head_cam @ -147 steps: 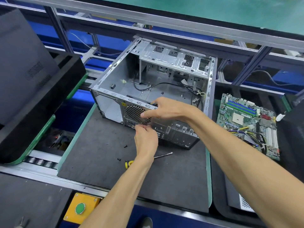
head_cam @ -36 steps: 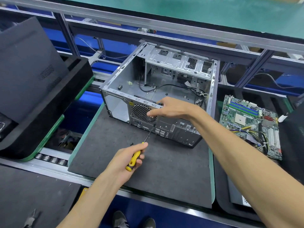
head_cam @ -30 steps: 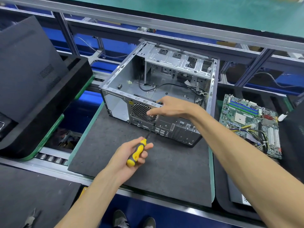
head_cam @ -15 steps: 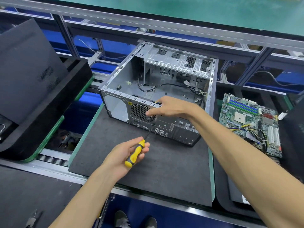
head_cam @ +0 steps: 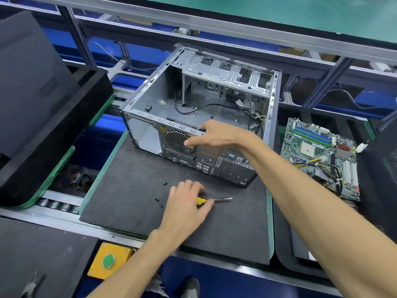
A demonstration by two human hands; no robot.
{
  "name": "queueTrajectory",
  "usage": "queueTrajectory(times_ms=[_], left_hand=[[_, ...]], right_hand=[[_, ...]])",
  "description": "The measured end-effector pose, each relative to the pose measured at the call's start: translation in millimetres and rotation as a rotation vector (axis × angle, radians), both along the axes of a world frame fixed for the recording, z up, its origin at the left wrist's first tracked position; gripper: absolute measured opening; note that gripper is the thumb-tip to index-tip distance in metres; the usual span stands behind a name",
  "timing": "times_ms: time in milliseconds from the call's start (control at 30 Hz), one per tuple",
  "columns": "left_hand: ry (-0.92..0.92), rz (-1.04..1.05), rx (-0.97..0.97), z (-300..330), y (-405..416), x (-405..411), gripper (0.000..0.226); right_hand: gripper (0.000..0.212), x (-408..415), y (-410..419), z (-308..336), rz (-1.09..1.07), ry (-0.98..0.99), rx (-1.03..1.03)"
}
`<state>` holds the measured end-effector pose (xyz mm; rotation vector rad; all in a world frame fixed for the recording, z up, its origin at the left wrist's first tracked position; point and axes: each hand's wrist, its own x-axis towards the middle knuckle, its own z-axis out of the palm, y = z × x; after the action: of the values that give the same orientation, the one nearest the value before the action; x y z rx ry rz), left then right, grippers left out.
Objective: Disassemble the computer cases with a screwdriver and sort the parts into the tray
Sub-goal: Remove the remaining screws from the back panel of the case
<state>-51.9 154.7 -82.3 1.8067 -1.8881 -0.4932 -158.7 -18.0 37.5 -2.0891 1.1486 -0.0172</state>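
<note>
Under the left hand (head_cam: 186, 202), fingers loosely curled over its yellow handle, the screwdriver (head_cam: 211, 200) lies flat on the foam mat (head_cam: 137, 203). Right hand (head_cam: 211, 136) grips the computer case (head_cam: 199, 117) rear rim, likely steadying it; loose screws (head_cam: 160, 200) sit just left of the fingers.

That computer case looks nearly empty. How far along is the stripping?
Done: the motherboard lies out beside the computer case, and three black screws lie loose on the mat. In hand: the right hand grips the case's rear rim at the fan grille; the left hand holds the screwdriver low on the mat. Left: cables inside and the bare frame.
</note>
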Motion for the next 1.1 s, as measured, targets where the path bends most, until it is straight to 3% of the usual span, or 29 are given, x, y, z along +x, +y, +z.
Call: queueTrajectory(times_ms=[67,100,233,333,433,533,600,667,733,800,867,933,1033,1100], left_hand=[[0.429,0.287,0.065,15,-21,4,0.022],[0.521,0.383,0.104,21,-34,6,0.023],[0.468,0.413,0.166,38,-65,8,0.024],[0.651,0.434,0.187,34,-64,0,0.018],[1.051,0.521,0.347,35,-69,-3,0.021],[1.649,0.56,0.653,43,-74,3,0.03],[1.789,0.519,0.742,42,-70,14,0.027],[1.544,0.456,0.705,42,-60,25,0.026],[1.186,0.423,0.584,45,-47,38,0.024],[0.964,0.396,0.4,54,-41,51,0.013],[0.884,0.354,0.197,71,-39,64,0.007],[0.804,0.296,-0.012,89,-37,72,0.01],[0.509,0.047,-0.178,104,-23,70,0.011],[0.287,-0.18,-0.071,98,-16,64,0.024]], right_hand=[[0.05,1,0,0,-0.005,0.008,-0.001],[0.049,2,0,0,-0.009,0.014,0.007],[0.043,1,0,0,-0.025,0.006,0.034],[0.044,0,1,1,-0.027,-0.001,0.035],[0.042,2,1,0,-0.032,0.006,0.032],[0.042,2,0,1,-0.028,0.001,0.026],[0.04,2,5,4,-0.027,0.013,0.007],[0.034,3,15,11,-0.041,0.038,-0.064],[0.042,2,31,15,-0.096,0.008,-0.33],[0.039,0,55,21,-0.231,-0.38,-0.73],[0.033,2,85,14,-0.411,-0.841,-0.823],[0.037,14,129,-5,-0.736,-1.103,-0.5],[0.036,42,168,-39,-1.222,-1.382,0.562],[0.045,55,165,-61,-1.289,-1.576,1.156]])
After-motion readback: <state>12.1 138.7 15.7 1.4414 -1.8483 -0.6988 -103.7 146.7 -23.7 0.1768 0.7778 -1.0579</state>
